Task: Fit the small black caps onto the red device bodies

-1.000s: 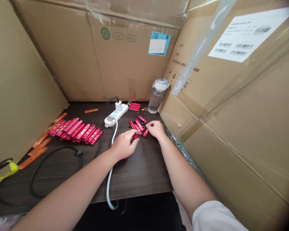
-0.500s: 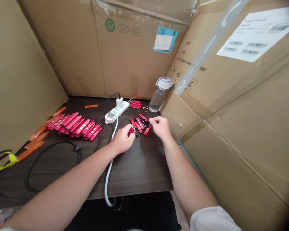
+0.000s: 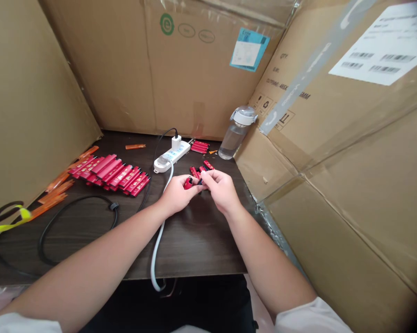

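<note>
My left hand point(image 3: 176, 193) is closed around a small red lighter-like piece point(image 3: 188, 183) over the dark table point(image 3: 194, 240). My right hand point(image 3: 219, 187) meets it, fingers pinched on the same piece's dark end. Just behind both hands lies a small heap of loose red pieces point(image 3: 198, 169). A neat row of the same red pieces point(image 3: 113, 175) lies to the left.
A white power strip point(image 3: 171, 157) with a plugged charger and a white cable runs toward the table's near edge. A clear water bottle point(image 3: 236, 133) stands at the back right. Orange strips point(image 3: 57, 192) and a black cable point(image 3: 72, 208) lie left. Cardboard walls point(image 3: 333, 152) enclose the table.
My right hand has left the heap and come in to meet my left hand, both now holding one red piece. The view has shifted slightly.
</note>
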A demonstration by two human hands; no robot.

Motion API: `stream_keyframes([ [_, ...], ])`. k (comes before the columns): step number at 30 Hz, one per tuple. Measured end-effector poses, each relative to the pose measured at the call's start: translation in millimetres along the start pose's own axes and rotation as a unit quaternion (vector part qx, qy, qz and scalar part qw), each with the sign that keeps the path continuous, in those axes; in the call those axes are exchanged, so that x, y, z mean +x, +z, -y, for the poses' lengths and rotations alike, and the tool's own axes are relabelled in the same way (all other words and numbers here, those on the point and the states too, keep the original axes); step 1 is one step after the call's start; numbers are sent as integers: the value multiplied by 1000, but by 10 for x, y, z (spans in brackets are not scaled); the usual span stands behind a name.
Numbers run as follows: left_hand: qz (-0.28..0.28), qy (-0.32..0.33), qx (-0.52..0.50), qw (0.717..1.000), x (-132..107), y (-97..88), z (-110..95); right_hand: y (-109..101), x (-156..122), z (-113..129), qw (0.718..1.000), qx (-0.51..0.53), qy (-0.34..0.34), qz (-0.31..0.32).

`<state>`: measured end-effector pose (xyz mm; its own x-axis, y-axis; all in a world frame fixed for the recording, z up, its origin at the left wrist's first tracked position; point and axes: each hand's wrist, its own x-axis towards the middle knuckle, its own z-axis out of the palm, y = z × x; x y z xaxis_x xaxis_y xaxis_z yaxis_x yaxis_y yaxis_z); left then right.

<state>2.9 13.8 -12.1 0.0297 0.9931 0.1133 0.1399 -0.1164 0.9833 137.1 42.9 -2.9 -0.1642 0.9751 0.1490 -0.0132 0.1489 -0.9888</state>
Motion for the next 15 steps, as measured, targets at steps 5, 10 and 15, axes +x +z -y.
stream_keyframes([
  [5, 35, -83, -140, 986, -2, -23, -14, -29, 31, -88, 997, 61, 21, 46],
  [10, 66, -85, -177, 978, -7, -49, -43, -13, 18, -124, 992, 91, -14, 86],
  [15, -23, 12, -49, 998, 52, -123, -16, -58, 24, -55, 994, 74, -7, 80],
])
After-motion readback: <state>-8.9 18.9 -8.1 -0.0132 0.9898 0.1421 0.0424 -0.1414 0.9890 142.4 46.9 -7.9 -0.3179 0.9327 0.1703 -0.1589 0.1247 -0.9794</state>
